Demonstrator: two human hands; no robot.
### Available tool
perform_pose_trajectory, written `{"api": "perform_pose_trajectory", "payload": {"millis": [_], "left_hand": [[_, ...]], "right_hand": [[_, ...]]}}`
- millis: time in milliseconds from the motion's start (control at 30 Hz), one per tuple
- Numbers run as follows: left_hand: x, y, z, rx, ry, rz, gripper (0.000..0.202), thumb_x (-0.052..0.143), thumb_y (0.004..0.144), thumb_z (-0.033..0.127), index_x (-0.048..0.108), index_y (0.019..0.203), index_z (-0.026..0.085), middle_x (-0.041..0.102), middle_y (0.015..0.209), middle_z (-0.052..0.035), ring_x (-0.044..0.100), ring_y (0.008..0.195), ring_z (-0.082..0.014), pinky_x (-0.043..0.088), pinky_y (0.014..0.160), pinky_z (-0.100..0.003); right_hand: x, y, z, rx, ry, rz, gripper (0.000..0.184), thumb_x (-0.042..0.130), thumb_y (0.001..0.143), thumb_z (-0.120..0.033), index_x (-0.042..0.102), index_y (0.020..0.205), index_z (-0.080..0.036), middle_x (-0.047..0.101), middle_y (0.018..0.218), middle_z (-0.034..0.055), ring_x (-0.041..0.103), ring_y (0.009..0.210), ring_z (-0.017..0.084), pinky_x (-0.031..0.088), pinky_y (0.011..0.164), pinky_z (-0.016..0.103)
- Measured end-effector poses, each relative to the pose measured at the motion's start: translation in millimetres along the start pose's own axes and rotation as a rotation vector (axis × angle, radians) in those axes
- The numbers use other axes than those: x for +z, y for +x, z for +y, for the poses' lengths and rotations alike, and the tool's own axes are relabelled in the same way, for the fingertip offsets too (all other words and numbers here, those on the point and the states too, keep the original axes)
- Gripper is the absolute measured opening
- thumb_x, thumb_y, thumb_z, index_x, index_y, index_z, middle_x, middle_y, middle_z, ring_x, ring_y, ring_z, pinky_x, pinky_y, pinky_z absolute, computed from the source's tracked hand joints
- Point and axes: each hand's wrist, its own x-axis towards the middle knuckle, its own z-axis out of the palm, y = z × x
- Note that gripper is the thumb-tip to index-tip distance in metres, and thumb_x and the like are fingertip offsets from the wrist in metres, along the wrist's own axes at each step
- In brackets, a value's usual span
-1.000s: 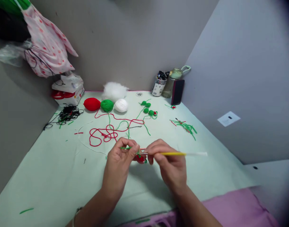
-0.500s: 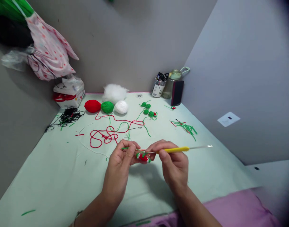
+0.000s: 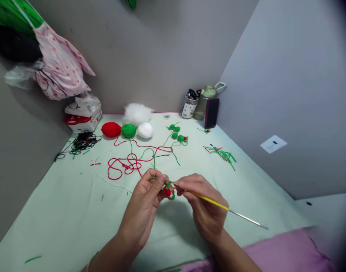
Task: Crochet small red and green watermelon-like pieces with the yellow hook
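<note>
My left hand (image 3: 148,198) is closed on a small crocheted piece (image 3: 167,191) in red, white and green, pinched between thumb and fingers. Green yarn (image 3: 153,177) runs over the left index finger. My right hand (image 3: 206,202) grips a crochet hook (image 3: 211,201) with a yellow handle like a pen. The hook's working tip meets the green yarn at the top of the piece; the exact stitch is too small to make out. Its silver rear end points down to the right.
Behind the hands lie red (image 3: 111,129), green (image 3: 128,130) and white (image 3: 145,130) yarn balls, white stuffing (image 3: 137,114) and loose red yarn (image 3: 124,166). Green crocheted balls (image 3: 175,135), yarn scraps (image 3: 222,154), a phone (image 3: 211,113), a bottle (image 3: 201,107) and black yarn (image 3: 83,141) lie or stand farther out.
The hook has swung from nearly level to sloping, its rear end now lower. My right hand has turned with it, and the crocheted piece has tilted in my left fingers.
</note>
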Motion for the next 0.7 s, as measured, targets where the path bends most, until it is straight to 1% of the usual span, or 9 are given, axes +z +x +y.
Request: {"api": "perform_pose_trajectory", "payload": {"millis": [67, 133, 233, 300, 400, 500, 567, 700], "left_hand": [[-2.2, 2, 1, 0.004, 0.0, 0.029, 0.032, 0.087, 0.086, 0.035, 0.059, 0.081, 0.019, 0.065, 0.074, 0.0041, 0.059, 0.068, -0.0086, 0.05, 0.069, -0.019], [-4.8, 3, 2, 0.0, 0.009, 0.043, 0.032, 0.087, 0.086, 0.035, 0.06, 0.081, 0.019, 0.065, 0.076, 0.0041, 0.059, 0.068, -0.0083, 0.05, 0.069, -0.019], [-8.3, 4, 3, -0.005, 0.05, 0.008, 0.032, 0.086, 0.087, 0.035, 0.059, 0.079, 0.019, 0.063, 0.074, 0.0043, 0.056, 0.065, -0.0081, 0.048, 0.066, -0.019], [-9.5, 3, 3, -0.006, 0.078, -0.014, 0.031, 0.084, 0.088, 0.035, 0.059, 0.078, 0.018, 0.063, 0.073, 0.004, 0.054, 0.064, -0.0081, 0.047, 0.065, -0.019], [-9.5, 1, 2, -0.012, 0.088, -0.025, 0.03, 0.084, 0.088, 0.033, 0.06, 0.078, 0.019, 0.064, 0.073, 0.0037, 0.053, 0.064, -0.0079, 0.045, 0.064, -0.019], [-8.9, 0, 0, -0.021, 0.077, -0.038, 0.031, 0.085, 0.087, 0.032, 0.06, 0.077, 0.019, 0.064, 0.073, 0.0036, 0.053, 0.064, -0.0077, 0.043, 0.063, -0.018], [-8.8, 0, -1, -0.027, 0.061, -0.031, 0.031, 0.086, 0.087, 0.032, 0.06, 0.078, 0.019, 0.064, 0.074, 0.0037, 0.052, 0.064, -0.0073, 0.043, 0.063, -0.017], [-10.3, 3, 0, -0.037, 0.03, -0.031, 0.031, 0.088, 0.084, 0.03, 0.06, 0.078, 0.018, 0.064, 0.077, 0.0037, 0.051, 0.062, -0.006, 0.041, 0.06, -0.016]], "right_hand": [[-1, 2, 1, 0.033, 0.036, 0.009, 0.025, 0.064, 0.102, -0.018, 0.08, 0.117, -0.029, 0.079, 0.097, 0.0074, 0.074, 0.084, 0.021, 0.062, 0.069, 0.035], [-1, 2, 2, 0.07, 0.074, 0.028, 0.021, 0.063, 0.104, -0.02, 0.081, 0.11, -0.026, 0.078, 0.093, 0.0071, 0.072, 0.082, 0.02, 0.06, 0.07, 0.035], [0, 3, 4, 0.148, 0.181, 0.088, 0.019, 0.063, 0.104, -0.024, 0.081, 0.102, -0.024, 0.076, 0.086, 0.006, 0.069, 0.074, 0.019, 0.059, 0.067, 0.034], [0, 5, 6, 0.228, 0.29, 0.128, 0.018, 0.065, 0.102, -0.027, 0.081, 0.097, -0.022, 0.074, 0.083, 0.0054, 0.067, 0.068, 0.017, 0.058, 0.061, 0.032], [0, 11, 7, 0.38, 0.46, 0.146, 0.018, 0.07, 0.099, -0.032, 0.079, 0.088, -0.02, 0.073, 0.079, 0.0041, 0.065, 0.059, 0.014, 0.055, 0.054, 0.027], [-1, 16, 7, 0.508, 0.536, 0.159, 0.021, 0.074, 0.095, -0.035, 0.076, 0.082, -0.018, 0.072, 0.076, 0.0037, 0.063, 0.055, 0.013, 0.053, 0.05, 0.025], [-1, 16, 6, 0.523, 0.537, 0.182, 0.022, 0.077, 0.092, -0.036, 0.077, 0.08, -0.018, 0.072, 0.075, 0.0036, 0.063, 0.055, 0.012, 0.052, 0.049, 0.024], [0, 15, 3, 0.507, 0.545, 0.202, 0.02, 0.079, 0.09, -0.035, 0.078, 0.079, -0.018, 0.072, 0.075, 0.0029, 0.064, 0.056, 0.012, 0.052, 0.053, 0.024]]}}
